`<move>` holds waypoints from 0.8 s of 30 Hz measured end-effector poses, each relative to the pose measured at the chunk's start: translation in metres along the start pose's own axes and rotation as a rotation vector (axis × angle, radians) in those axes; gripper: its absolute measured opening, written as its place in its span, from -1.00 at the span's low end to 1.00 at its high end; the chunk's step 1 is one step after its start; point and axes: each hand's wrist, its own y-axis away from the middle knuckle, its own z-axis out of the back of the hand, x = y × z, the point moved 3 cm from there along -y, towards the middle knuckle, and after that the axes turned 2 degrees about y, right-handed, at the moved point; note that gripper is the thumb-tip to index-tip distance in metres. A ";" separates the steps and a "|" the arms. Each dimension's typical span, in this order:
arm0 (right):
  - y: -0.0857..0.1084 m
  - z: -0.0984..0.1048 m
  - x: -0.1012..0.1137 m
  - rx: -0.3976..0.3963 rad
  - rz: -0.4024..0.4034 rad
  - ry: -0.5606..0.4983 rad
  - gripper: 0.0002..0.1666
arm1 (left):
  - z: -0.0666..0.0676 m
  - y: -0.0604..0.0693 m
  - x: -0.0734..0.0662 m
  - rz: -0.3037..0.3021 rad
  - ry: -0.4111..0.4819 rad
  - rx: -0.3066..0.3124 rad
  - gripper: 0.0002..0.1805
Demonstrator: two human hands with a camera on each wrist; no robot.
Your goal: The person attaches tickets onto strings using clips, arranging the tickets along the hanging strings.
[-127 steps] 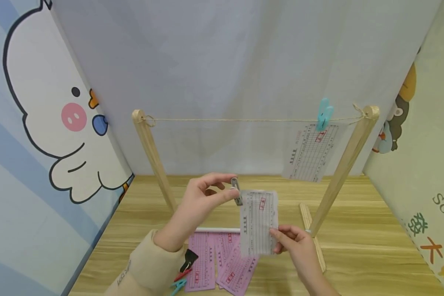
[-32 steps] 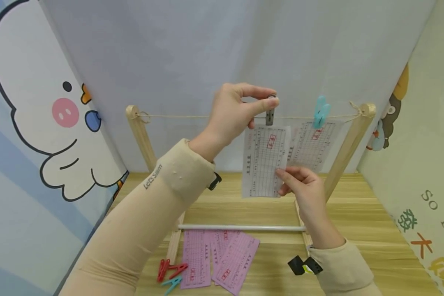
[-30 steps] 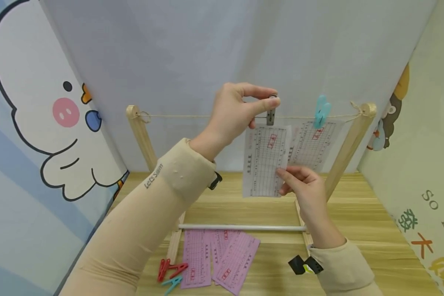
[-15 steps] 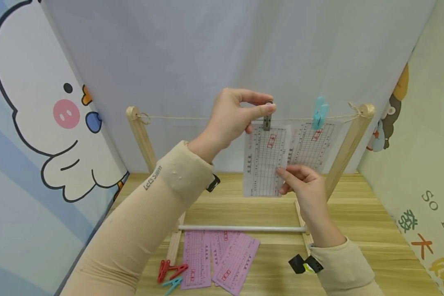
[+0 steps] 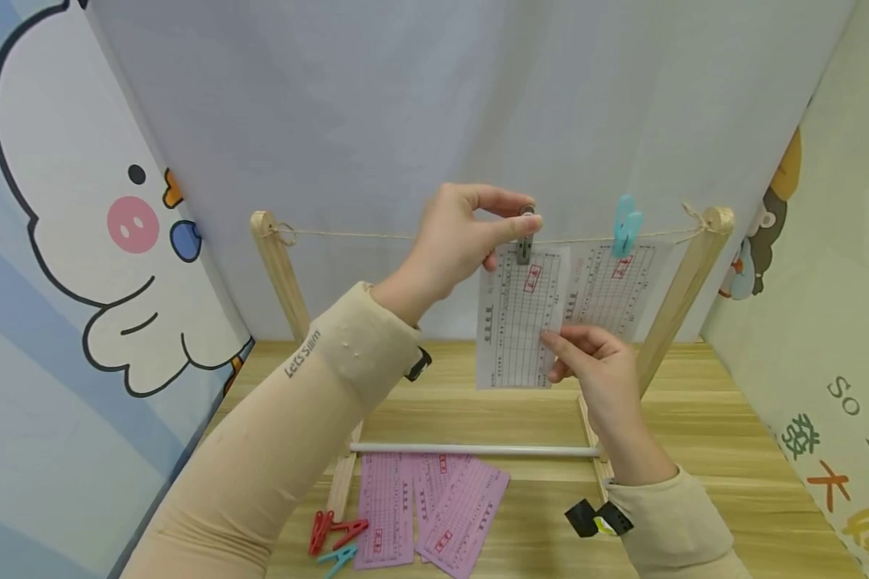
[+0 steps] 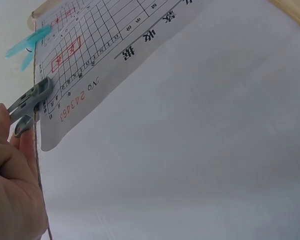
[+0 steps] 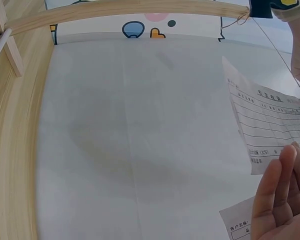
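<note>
Fingers of the left hand (image 5: 452, 241) pinch a gray clip (image 5: 525, 251) in the head view. It sits on the top edge of a white paper (image 5: 521, 326), by the string (image 5: 355, 235). The right hand (image 5: 599, 366) pinches the paper's side. A blue clip (image 5: 626, 229) holds a second paper (image 5: 611, 293) on the string. Pink papers (image 5: 384, 511) and red clips (image 5: 322, 532) lie on the table (image 5: 536, 531).

In the left wrist view, the gray clip bites the white paper's edge beside the string.

In the right wrist view, the right hand's fingers touch the white paper's low edge.
</note>
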 end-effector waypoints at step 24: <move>-0.001 0.000 0.000 0.001 0.018 -0.014 -0.65 | 0.001 0.004 -0.004 0.035 -0.178 0.050 -0.46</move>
